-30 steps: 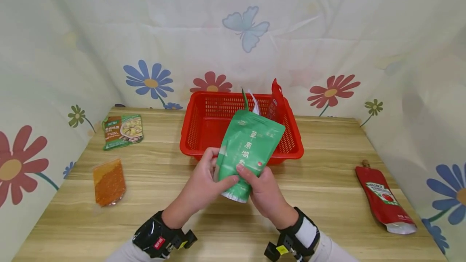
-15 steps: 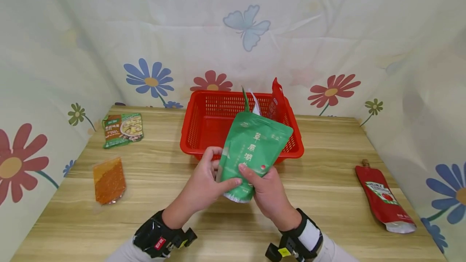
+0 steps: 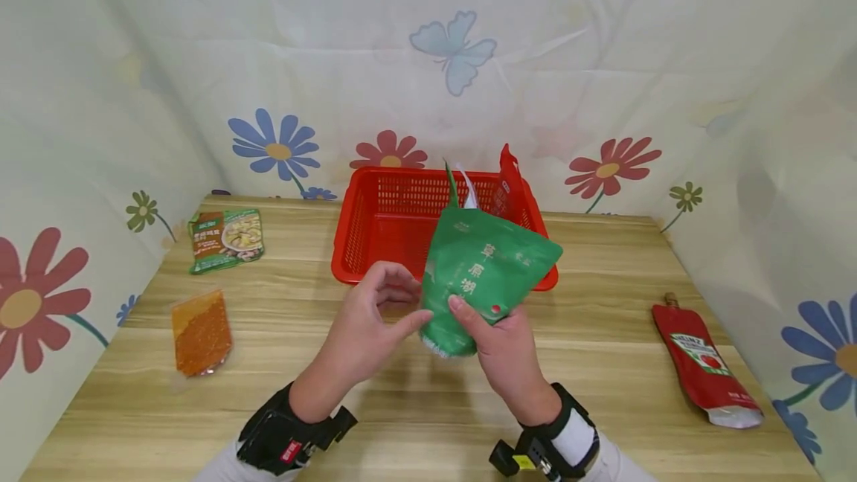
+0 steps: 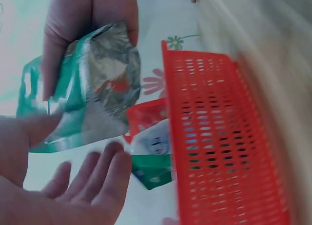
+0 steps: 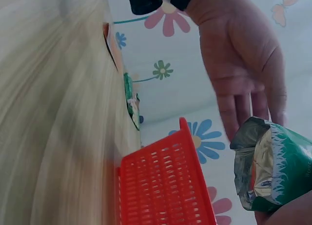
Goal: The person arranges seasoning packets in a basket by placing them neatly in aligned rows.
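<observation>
My right hand [image 3: 505, 344] grips a green stand-up pouch [image 3: 478, 262] by its lower right part, thumb across the printed front. The pouch is tilted, its wide end up and to the right, above the near rim of a red plastic basket [image 3: 384, 236]. My left hand [image 3: 371, 318] is just left of the pouch, fingers loosely bent and parted from the thumb. Its thumb tip is at the pouch's edge; whether they touch I cannot tell. In the right wrist view, the pouch's silvery folded bottom [image 5: 263, 169] shows. A red packet [image 3: 509, 188] stands in the basket.
A green and brown food packet [image 3: 228, 240] and an orange-filled clear pouch [image 3: 201, 333] lie on the left of the wooden table [image 3: 288, 333]. A red ketchup pouch [image 3: 706, 367] lies at the right. Flowered cloth hangs behind and at both sides.
The green pouch has moved right and tilted further with my right hand. My left hand has loosened from the pouch's left side, its fingers now apart from it.
</observation>
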The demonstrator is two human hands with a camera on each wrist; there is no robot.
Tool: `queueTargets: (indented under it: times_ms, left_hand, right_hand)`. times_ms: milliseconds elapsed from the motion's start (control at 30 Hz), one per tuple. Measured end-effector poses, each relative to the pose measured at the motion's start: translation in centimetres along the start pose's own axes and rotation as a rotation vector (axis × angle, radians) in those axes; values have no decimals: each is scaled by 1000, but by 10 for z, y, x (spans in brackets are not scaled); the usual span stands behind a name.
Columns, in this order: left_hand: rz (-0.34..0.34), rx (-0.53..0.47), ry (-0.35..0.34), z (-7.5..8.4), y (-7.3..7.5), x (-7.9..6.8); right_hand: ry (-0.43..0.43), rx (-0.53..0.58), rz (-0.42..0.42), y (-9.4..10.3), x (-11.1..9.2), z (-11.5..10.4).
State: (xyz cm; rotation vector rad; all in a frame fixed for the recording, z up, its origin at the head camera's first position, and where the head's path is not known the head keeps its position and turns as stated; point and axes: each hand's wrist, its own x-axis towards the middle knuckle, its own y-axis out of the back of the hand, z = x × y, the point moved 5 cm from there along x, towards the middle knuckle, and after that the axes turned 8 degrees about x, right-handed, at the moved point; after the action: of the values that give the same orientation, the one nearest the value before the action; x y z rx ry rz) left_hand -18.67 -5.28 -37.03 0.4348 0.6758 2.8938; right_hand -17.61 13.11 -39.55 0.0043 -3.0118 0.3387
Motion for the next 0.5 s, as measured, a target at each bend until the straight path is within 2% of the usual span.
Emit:
queueTargets:
  times_ms: [167,267,333,400,500]
  left_hand:
    - [239,196,-305,35,9,-6]
    - [309,318,-424,58,4,-8]
    - [307,385,-441,70,-2,-7]
    - [281,440,-416,79,-9,-4]
    - [222,461,-360,87,-18,1]
  right_hand:
    - [119,-36,38,3,1,-9]
    - [221,-25,33,2,4,-13]
    - [287,-21,33,0,4,-15]
    - [352,-30,34,-2,5,-16]
    - [414,-17,37,-4,5,-17]
